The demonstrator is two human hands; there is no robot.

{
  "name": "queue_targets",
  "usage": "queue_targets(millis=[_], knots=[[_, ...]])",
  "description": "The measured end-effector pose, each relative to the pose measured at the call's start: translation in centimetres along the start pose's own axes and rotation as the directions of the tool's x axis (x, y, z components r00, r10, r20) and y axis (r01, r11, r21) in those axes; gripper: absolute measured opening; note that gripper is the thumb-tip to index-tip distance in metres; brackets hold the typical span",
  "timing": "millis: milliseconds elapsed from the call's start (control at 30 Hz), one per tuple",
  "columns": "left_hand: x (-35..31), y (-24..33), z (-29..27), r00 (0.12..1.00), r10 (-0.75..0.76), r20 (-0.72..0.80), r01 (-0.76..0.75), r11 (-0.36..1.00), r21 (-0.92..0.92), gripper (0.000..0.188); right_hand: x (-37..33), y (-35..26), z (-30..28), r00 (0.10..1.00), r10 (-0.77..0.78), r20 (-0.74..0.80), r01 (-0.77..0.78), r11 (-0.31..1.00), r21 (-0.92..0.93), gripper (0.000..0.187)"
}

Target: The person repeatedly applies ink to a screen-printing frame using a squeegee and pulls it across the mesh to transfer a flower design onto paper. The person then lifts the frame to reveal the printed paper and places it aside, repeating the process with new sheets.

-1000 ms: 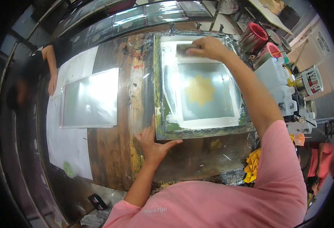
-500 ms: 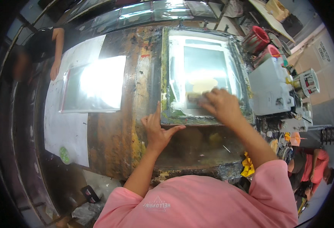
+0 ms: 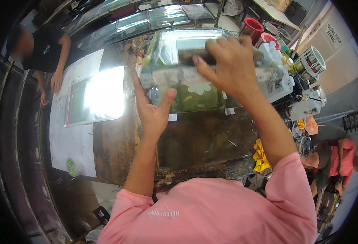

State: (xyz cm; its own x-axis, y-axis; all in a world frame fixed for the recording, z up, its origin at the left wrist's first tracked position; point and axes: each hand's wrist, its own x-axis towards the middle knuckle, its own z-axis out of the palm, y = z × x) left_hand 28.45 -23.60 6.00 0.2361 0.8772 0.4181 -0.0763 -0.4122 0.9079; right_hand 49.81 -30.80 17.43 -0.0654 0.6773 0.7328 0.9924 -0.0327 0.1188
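Observation:
A screen printing frame (image 3: 175,75) with a paint-crusted border is tilted up, its near edge raised off the table. My left hand (image 3: 151,116) is at its near left corner, index finger along the side and thumb spread below the edge; its other fingers are partly hidden. My right hand (image 3: 232,67) grips a dark squeegee (image 3: 186,57) above the mesh. Beneath the frame shows a green sheet (image 3: 187,101) bearing a white scalloped shape (image 3: 199,88). Two small white tabs, a left one (image 3: 172,117) and a right one (image 3: 230,111), lie along its near edge.
Left of the frame, a shiny stack of clear sheets (image 3: 97,97) lies on white paper (image 3: 71,146). A co-worker in black (image 3: 44,46) stands beyond it. Paint tubs (image 3: 252,28) and a white jerrycan (image 3: 282,87) crowd the right. A yellow cloth (image 3: 261,156) hangs at the table's near right.
The frame's near edge has risen from the table, uncovering the green sheet. My left hand has moved up and leftward with the corner. My right hand has moved away from me with the squeegee.

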Motion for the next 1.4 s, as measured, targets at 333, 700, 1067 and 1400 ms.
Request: queue_targets(millis=[333,700,1067,1400], knots=[[-5.7,-4.5,-0.8,0.878,-0.303,0.371,-0.241,0.391,0.888,0.113,10.7,5.3,-0.6,0.991,0.094,0.096,-0.103,0.99,0.096,0.069],[6.7,-5.4,-6.1,0.999,0.033,0.002,-0.025,0.703,0.711,0.053,12.0,6.1,0.6,0.984,0.116,0.137,-0.14,0.974,0.178,0.06],[12.3,-15.1,-26.2,0.966,-0.091,-0.243,0.259,0.254,0.932,0.063,10.4,4.5,-0.7,0.97,0.154,0.188,-0.168,0.984,0.059,0.059],[1.3,-15.2,-22.2,0.974,-0.135,0.181,-0.157,0.166,0.973,0.041,9.9,3.9,-0.8,0.979,0.161,0.125,-0.18,0.969,0.167,0.056]])
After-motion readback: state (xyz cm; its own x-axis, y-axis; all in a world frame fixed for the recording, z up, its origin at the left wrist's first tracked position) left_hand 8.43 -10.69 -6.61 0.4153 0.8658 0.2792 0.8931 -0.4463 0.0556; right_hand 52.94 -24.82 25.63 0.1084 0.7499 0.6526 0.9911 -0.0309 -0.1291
